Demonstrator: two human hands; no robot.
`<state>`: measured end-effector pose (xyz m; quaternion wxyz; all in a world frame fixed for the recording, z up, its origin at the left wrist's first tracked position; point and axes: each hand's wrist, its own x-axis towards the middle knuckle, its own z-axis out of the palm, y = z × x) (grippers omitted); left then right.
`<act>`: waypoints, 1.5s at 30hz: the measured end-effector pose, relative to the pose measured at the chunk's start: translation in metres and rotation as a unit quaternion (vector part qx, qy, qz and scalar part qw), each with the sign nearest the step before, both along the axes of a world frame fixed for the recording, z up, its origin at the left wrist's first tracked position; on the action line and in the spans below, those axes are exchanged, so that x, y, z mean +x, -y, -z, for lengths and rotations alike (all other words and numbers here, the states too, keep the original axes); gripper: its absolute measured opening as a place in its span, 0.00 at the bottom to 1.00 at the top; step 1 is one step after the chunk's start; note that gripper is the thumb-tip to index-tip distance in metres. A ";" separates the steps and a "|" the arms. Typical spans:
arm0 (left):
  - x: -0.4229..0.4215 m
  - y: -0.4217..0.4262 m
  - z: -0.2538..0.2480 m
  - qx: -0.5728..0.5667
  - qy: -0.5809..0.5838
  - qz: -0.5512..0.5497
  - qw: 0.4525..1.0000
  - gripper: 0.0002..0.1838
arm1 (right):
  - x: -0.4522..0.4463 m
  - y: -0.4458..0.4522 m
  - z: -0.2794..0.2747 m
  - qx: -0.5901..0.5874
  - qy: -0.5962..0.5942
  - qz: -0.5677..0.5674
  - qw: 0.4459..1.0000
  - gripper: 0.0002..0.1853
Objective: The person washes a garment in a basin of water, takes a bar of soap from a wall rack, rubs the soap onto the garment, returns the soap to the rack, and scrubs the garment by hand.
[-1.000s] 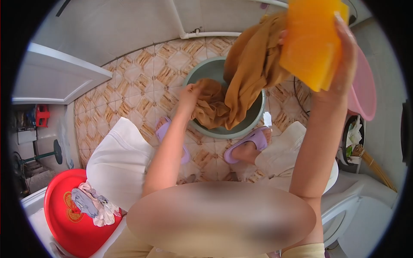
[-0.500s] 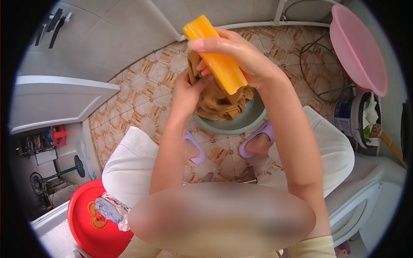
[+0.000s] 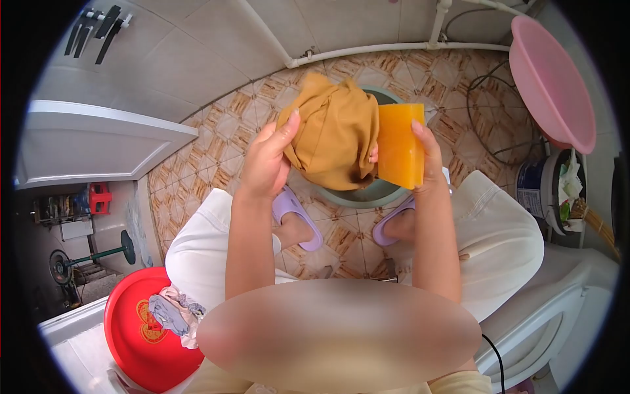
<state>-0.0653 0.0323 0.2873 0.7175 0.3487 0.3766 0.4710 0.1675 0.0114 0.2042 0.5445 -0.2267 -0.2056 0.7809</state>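
My left hand [image 3: 268,161] grips the left side of a bunched mustard-brown garment [image 3: 331,131], its thumb lying on top of the fabric. In my right hand [image 3: 430,161] is a big yellow-orange bar of laundry soap [image 3: 400,144], thumb on its right edge and a fingertip showing at its left side. The soap's broad face points up, and its left edge meets or nearly meets the fabric. Beneath both sits a grey-green basin [image 3: 364,200], mostly covered by the garment and soap, so its contents are hidden.
A pink basin [image 3: 554,85] leans at the right wall above a bin [image 3: 535,184] with litter. At lower left, a red basin [image 3: 125,335] holds light-coloured cloths [image 3: 174,315]. A white door [image 3: 98,144] stands left; a hose [image 3: 469,111] curls on the tiled floor.
The soap has moved down and right, off the top of the garment, and turned its broad face up. The garment has been lifted and spread above the basin by my left hand.
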 end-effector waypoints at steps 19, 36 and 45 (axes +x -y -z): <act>-0.085 -0.006 0.022 0.050 0.026 0.123 0.991 0.19 | -0.021 0.016 0.003 -0.072 -0.092 -0.094 0.989 0.32; -0.039 0.010 -0.040 -0.277 -0.361 0.116 0.883 0.21 | -0.141 0.062 -0.059 0.295 0.282 0.033 0.913 0.36; -0.056 -0.006 -0.034 -0.172 -0.206 0.067 0.961 0.25 | -0.135 0.079 -0.077 0.308 0.357 -0.112 0.875 0.39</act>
